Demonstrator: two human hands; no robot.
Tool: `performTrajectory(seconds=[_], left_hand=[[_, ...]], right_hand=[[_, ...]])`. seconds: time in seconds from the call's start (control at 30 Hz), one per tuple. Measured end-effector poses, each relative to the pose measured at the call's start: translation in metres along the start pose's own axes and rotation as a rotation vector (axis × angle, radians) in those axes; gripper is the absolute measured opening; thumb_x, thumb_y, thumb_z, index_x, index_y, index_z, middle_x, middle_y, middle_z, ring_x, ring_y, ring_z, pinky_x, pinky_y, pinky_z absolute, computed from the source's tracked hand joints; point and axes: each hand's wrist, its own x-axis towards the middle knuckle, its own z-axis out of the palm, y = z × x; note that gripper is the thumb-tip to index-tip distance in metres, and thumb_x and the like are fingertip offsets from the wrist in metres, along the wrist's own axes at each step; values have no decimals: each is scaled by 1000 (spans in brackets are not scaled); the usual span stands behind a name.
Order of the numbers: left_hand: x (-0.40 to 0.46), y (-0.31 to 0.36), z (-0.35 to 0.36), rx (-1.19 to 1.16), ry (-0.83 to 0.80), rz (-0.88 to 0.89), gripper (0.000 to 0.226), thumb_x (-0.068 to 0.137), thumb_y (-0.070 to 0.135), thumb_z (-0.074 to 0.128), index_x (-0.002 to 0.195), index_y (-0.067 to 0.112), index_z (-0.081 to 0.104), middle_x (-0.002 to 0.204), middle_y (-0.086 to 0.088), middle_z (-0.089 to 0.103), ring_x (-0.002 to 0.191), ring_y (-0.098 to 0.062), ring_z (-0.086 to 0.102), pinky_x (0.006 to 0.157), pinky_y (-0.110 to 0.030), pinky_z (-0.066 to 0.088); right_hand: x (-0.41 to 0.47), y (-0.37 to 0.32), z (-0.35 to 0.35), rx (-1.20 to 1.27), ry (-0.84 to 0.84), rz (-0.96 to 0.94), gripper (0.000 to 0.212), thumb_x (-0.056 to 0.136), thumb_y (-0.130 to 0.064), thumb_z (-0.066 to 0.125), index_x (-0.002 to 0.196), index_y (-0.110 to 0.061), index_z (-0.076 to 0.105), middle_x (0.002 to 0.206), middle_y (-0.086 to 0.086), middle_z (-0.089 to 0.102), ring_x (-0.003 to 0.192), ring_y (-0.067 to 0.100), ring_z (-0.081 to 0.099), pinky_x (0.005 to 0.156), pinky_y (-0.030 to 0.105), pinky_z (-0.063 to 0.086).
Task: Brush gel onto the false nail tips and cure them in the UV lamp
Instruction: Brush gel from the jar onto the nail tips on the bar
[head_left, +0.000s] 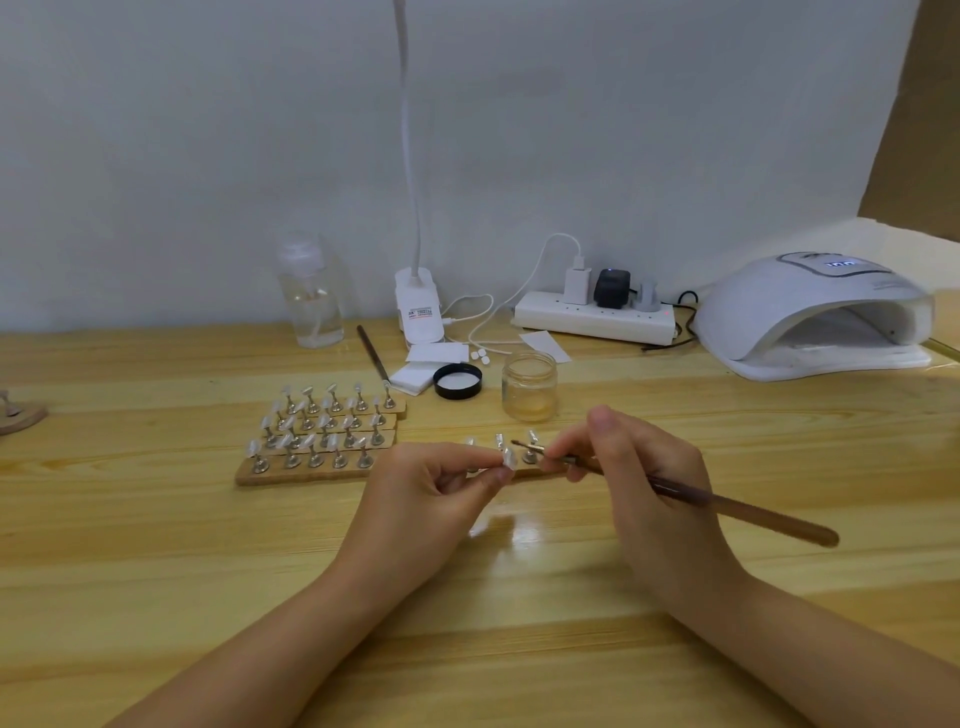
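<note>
Glossy wooden table (156, 545), pale wall behind, left hand (431, 499) fingers pinching nail tip (507, 458), right hand (649, 483) gripping brush (727, 506)

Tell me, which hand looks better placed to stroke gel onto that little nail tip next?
The right hand. It already grips the brown wooden brush, bristles pointing at the small white false nail tip, which the left hand pinches and steadies above the table.
</note>
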Motion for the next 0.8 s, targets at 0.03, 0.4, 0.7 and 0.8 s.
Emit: performTrajectory(seconds=[0.03, 0.4, 0.7, 0.8], left_hand=[[0, 0, 0, 2, 0, 2, 13, 76, 9, 71, 86, 15, 74, 33, 11, 30, 36, -1, 31, 46, -5, 27], [0, 0, -1, -13, -5, 7, 16, 76, 10, 71, 83, 25, 73, 34, 11, 30, 37, -1, 29, 46, -6, 25], [0, 1, 0, -12, -3, 20, 15, 77, 9, 70, 83, 22, 73, 33, 12, 30, 36, -1, 30, 44, -4, 25], [-1, 0, 0, -4, 1, 25, 14, 76, 7, 70, 85, 17, 74, 33, 12, 29, 35, -1, 30, 45, -2, 26]], right_hand=[[0, 0, 0, 2, -12, 16, 40, 85, -44, 40, 66, -21, 67, 66, 0, 68, 62, 4, 60, 62, 13, 46], [-1, -2, 2, 65, -2, 72, 39, 85, -43, 49, 59, -19, 67, 56, 2, 66, 56, 4, 61, 60, 11, 46], [-2, -2, 2, 46, 3, 60, 44, 82, -46, 42, 58, -19, 68, 58, 4, 66, 56, 4, 60, 60, 13, 46], [-1, -1, 1, -27, 5, -5, 41, 86, -41, 40, 64, -19, 68, 66, -1, 68, 64, 4, 62, 63, 13, 47]])
